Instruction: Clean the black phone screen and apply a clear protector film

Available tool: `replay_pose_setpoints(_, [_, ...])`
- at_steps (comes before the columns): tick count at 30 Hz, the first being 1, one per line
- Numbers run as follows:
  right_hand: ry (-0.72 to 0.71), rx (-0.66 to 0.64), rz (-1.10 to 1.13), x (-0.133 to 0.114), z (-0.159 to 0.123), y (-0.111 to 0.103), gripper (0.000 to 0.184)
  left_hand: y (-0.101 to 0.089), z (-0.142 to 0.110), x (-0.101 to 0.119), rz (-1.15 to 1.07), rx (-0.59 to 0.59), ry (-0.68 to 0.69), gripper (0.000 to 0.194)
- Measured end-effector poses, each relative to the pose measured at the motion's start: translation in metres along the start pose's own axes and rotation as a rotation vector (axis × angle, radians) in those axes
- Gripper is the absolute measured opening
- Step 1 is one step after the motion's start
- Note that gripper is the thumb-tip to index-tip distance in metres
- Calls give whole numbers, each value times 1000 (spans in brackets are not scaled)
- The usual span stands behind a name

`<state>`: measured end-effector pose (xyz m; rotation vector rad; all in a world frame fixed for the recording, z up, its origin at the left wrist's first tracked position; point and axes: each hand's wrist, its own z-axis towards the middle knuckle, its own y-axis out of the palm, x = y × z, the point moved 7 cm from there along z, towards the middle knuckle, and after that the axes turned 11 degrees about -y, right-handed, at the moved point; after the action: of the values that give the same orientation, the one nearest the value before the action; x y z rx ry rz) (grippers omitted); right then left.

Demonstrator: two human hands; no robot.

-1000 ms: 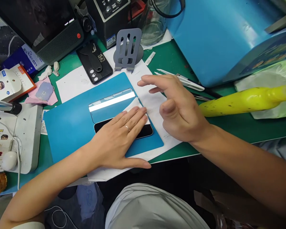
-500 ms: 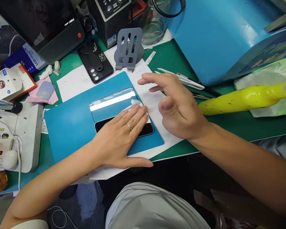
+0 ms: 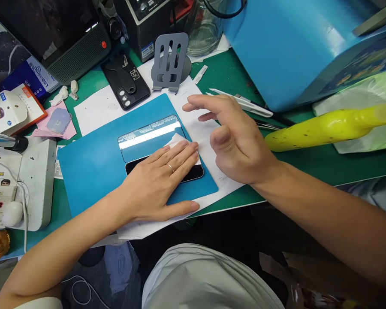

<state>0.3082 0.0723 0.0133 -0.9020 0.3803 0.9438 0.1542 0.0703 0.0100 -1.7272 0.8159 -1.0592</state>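
My left hand (image 3: 161, 178), a ring on one finger, lies flat with fingers stretched over a white wipe (image 3: 176, 138) on a black-screened phone (image 3: 194, 172). The hand hides the phone's middle. Just beyond the phone lies a clear screen protector (image 3: 135, 141) with a dark edge and a bright reflection, on the same blue mat (image 3: 93, 171). To the right, my right hand (image 3: 234, 137) hovers over white paper, holding nothing. Its index finger is extended, its other fingers are loosely bent and its thumb is apart.
A grey phone stand (image 3: 170, 60) and a black phone case (image 3: 125, 81) stand behind the mat. Tweezers (image 3: 247, 105) and a yellow bottle (image 3: 328, 126) lie to the right. A white box-shaped device (image 3: 38, 184) sits on the left, a large blue case (image 3: 286, 47) at back right.
My left hand shifts slightly over the phone with the wipe, whose free corner changes shape. My right hand stays nearly still. The whole view shifts a little.
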Motion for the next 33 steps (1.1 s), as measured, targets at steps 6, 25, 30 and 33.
replay_pose_setpoints(6, [-12, -4, 1, -1, 0, -1, 63, -2, -22, -9, 24, -10, -53, 83])
replay_pose_setpoints(25, [21, 20, 88, -1, -1, 3, 64, 1, -4, -5, 30, 30, -40, 77])
replay_pose_setpoints(30, [1, 70, 102, 5, -4, 3, 66, 3, -9, -2, 31, 25, -50, 74])
replay_pose_setpoints(33, [23, 51, 84, 7, -3, 5, 65, 4, -24, -1, 52, 4, -68, 74])
